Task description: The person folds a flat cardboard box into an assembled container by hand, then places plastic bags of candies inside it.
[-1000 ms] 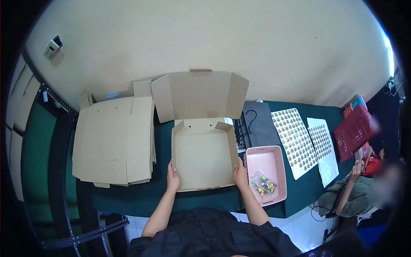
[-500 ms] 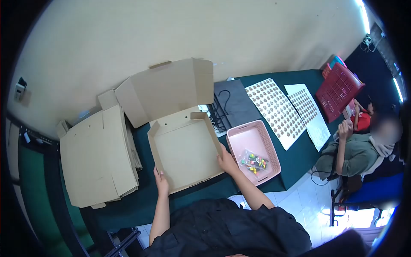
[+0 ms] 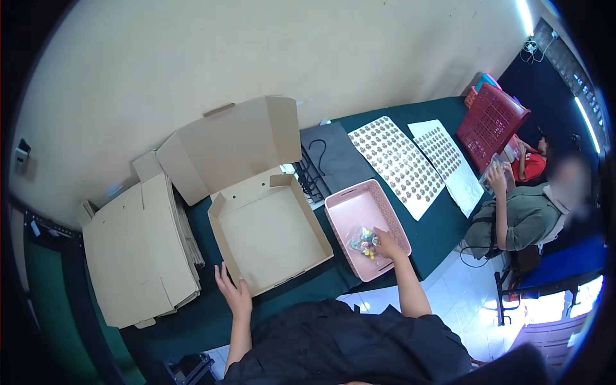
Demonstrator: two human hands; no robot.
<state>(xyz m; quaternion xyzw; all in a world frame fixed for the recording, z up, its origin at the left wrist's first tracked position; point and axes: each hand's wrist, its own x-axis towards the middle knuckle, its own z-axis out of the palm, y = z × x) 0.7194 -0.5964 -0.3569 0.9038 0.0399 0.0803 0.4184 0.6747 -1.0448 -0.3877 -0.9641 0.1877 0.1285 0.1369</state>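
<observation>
An open cardboard box lies in front of me, its lid standing up at the back. My left hand is by the box's near left corner, fingers spread and holding nothing. To the right of the box is a pink plastic basket. In it lies a clear plastic bag with small colourful pieces inside. My right hand reaches into the basket, its fingers closed at the right side of the bag. The fingertips are partly hidden.
Flattened cardboard boxes are stacked at the left. A dark paper bag and two sticker sheets lie on the green-covered table. A dark red basket stands at the far right, near a seated person holding a clear bag.
My right hand has left the box's right side and moved into the pink basket, onto the bag. The left hand has let go of the box and spread its fingers. The view has shifted slightly.
</observation>
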